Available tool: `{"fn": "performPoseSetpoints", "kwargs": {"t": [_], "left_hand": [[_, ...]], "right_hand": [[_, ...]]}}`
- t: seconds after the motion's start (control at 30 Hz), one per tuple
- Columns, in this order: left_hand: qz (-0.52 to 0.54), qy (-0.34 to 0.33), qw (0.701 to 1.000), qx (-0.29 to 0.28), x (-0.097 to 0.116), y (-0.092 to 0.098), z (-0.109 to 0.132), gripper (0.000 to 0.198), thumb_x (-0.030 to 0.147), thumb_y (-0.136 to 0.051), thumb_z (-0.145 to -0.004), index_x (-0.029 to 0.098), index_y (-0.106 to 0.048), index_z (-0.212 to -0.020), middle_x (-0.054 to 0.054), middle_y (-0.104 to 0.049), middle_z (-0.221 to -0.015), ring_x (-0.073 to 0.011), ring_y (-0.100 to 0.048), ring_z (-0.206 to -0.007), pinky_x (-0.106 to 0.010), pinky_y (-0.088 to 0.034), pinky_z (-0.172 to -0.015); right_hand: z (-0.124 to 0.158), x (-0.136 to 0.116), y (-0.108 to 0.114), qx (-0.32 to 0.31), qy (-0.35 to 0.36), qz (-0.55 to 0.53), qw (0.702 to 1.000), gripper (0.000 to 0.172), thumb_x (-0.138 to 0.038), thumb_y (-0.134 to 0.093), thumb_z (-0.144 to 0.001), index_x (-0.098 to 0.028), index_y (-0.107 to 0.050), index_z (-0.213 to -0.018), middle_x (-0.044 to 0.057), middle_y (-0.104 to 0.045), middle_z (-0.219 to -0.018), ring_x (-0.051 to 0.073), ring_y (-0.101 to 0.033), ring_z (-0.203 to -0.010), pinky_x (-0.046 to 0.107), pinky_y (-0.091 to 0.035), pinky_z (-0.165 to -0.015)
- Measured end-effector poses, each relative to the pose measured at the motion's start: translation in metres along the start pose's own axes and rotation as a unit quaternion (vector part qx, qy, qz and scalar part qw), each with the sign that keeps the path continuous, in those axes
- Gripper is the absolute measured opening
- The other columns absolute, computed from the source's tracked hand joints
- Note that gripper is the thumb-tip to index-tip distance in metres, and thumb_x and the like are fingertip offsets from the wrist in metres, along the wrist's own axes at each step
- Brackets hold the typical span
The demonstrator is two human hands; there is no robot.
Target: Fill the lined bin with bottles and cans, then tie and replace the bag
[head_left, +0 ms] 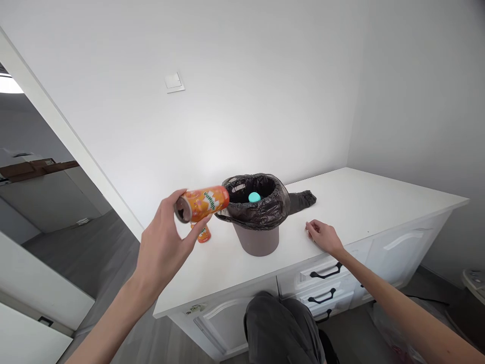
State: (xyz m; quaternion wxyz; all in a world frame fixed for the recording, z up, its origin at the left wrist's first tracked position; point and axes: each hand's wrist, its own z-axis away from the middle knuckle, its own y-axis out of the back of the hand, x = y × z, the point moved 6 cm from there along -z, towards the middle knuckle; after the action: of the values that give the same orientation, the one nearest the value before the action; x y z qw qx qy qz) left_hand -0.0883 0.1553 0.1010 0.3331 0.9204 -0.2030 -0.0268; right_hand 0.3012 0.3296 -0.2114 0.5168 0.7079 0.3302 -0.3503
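Note:
My left hand [164,240] grips an orange soda can [207,201], tilted almost onto its side, its opened top toward the left and its base near the bin's rim. Behind and below it, a second orange can [203,234] is on the white counter, partly hidden by my hand. The grey-brown bin [259,241] stands upright, lined with a black plastic bag [261,215]. Inside shows a turquoise lid [254,197]. My right hand [320,235] rests on the counter to the right of the bin, fingers curled; whether anything is in them is hidden.
A roll of black bags [302,201] lies right of the bin. The white counter [364,202] meets the wall behind, which bears a light switch [174,82]. Drawers with black handles [326,271] are below, near the person's knees. A doorway is at left.

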Motion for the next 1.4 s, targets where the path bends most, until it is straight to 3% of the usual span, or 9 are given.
{"fn": "performPoseSetpoints", "kwargs": {"t": [0.13, 0.3, 0.53, 0.73, 0.93, 1.07, 1.17, 1.3, 1.4], "left_hand": [[0.097, -0.038, 0.995, 0.003, 0.029, -0.030, -0.041, 0.066, 0.058, -0.073, -0.088, 0.033, -0.050, -0.145, -0.009, -0.066, -0.134, -0.0311, -0.068, -0.116, -0.044, -0.057, -0.093], [0.118, 0.034, 0.991, -0.057, 0.017, -0.089, -0.058, 0.073, 0.059, -0.070, -0.090, 0.027, -0.043, -0.150, -0.013, -0.064, -0.141, -0.0325, -0.062, -0.130, -0.047, -0.052, -0.102], [0.083, 0.148, 0.985, 0.002, -0.068, -0.116, -0.032, 0.047, 0.051, -0.036, -0.107, 0.022, -0.052, -0.141, -0.016, -0.056, -0.147, -0.0302, -0.052, -0.138, -0.049, -0.044, -0.114], [-0.071, 0.242, 0.950, -0.186, -0.149, -0.167, -0.009, 0.063, 0.054, -0.050, -0.095, 0.018, -0.046, -0.146, -0.020, -0.047, -0.158, -0.0423, -0.038, -0.150, -0.058, -0.037, -0.118], [-0.083, 0.261, 0.925, -0.264, -0.163, -0.194, 0.018, 0.056, 0.054, -0.049, -0.094, 0.019, -0.051, -0.138, -0.022, -0.052, -0.150, -0.0403, -0.063, -0.127, -0.050, -0.054, -0.095], [-0.077, 0.211, 0.927, -0.300, -0.150, -0.189, 0.040, 0.045, 0.053, -0.048, -0.097, 0.026, -0.054, -0.133, -0.016, -0.054, -0.145, -0.0331, -0.072, -0.105, -0.044, -0.056, -0.081], [-0.062, 0.182, 0.940, -0.281, -0.140, -0.166, 0.045, 0.048, 0.057, -0.050, -0.098, 0.028, -0.053, -0.137, -0.014, -0.055, -0.143, -0.0288, -0.073, -0.096, -0.041, -0.056, -0.075], [-0.025, 0.153, 0.987, -0.044, -0.106, -0.092, 0.015, 0.062, 0.058, -0.055, -0.098, 0.024, -0.043, -0.148, -0.017, -0.052, -0.143, -0.0267, -0.070, -0.100, -0.039, -0.058, -0.075], [0.018, 0.083, 0.993, 0.085, -0.054, -0.043, -0.019, 0.060, 0.056, -0.058, -0.099, 0.024, -0.044, -0.148, -0.015, -0.053, -0.141, -0.0256, -0.067, -0.105, -0.038, -0.058, -0.081]], "right_hand": [[0.000, 0.000, 0.000, -0.002, 0.000, -0.005, 1.000, 0.038, -0.053, -0.046, -0.098, -0.026, -0.063, -0.078, 0.001, -0.071, -0.067, 0.021, -0.065, -0.065, 0.034, -0.046, -0.073], [-0.002, 0.001, 0.000, -0.004, -0.002, -0.021, 1.000, 0.039, -0.056, -0.047, -0.097, -0.026, -0.063, -0.078, 0.001, -0.071, -0.066, 0.021, -0.064, -0.062, 0.034, -0.047, -0.070], [-0.001, -0.006, 0.003, -0.002, 0.004, -0.021, 1.000, 0.038, -0.052, -0.047, -0.098, -0.026, -0.062, -0.075, 0.001, -0.070, -0.065, 0.021, -0.064, -0.064, 0.034, -0.047, -0.072], [0.000, -0.008, 0.005, -0.002, -0.003, -0.019, 1.000, 0.037, -0.051, -0.047, -0.098, -0.026, -0.062, -0.076, 0.000, -0.070, -0.066, 0.021, -0.064, -0.064, 0.034, -0.046, -0.072], [0.000, -0.012, 0.006, 0.000, -0.009, -0.026, 1.000, 0.036, -0.052, -0.047, -0.096, -0.026, -0.061, -0.075, 0.001, -0.070, -0.065, 0.021, -0.063, -0.062, 0.033, -0.045, -0.070], [0.002, -0.014, 0.006, 0.004, -0.004, -0.018, 1.000, 0.037, -0.052, -0.046, -0.096, -0.026, -0.061, -0.074, 0.001, -0.069, -0.064, 0.021, -0.062, -0.062, 0.034, -0.045, -0.070], [0.003, -0.014, 0.006, 0.002, -0.004, -0.014, 1.000, 0.037, -0.052, -0.046, -0.095, -0.026, -0.061, -0.074, 0.002, -0.070, -0.065, 0.021, -0.063, -0.063, 0.034, -0.046, -0.072], [0.005, -0.015, 0.006, -0.009, -0.011, -0.015, 1.000, 0.037, -0.053, -0.046, -0.095, -0.025, -0.062, -0.077, 0.002, -0.071, -0.067, 0.021, -0.064, -0.065, 0.034, -0.045, -0.072], [0.006, -0.015, 0.005, -0.011, -0.015, -0.008, 1.000, 0.036, -0.052, -0.045, -0.096, -0.025, -0.061, -0.078, 0.001, -0.071, -0.068, 0.021, -0.063, -0.066, 0.034, -0.045, -0.073]]}}
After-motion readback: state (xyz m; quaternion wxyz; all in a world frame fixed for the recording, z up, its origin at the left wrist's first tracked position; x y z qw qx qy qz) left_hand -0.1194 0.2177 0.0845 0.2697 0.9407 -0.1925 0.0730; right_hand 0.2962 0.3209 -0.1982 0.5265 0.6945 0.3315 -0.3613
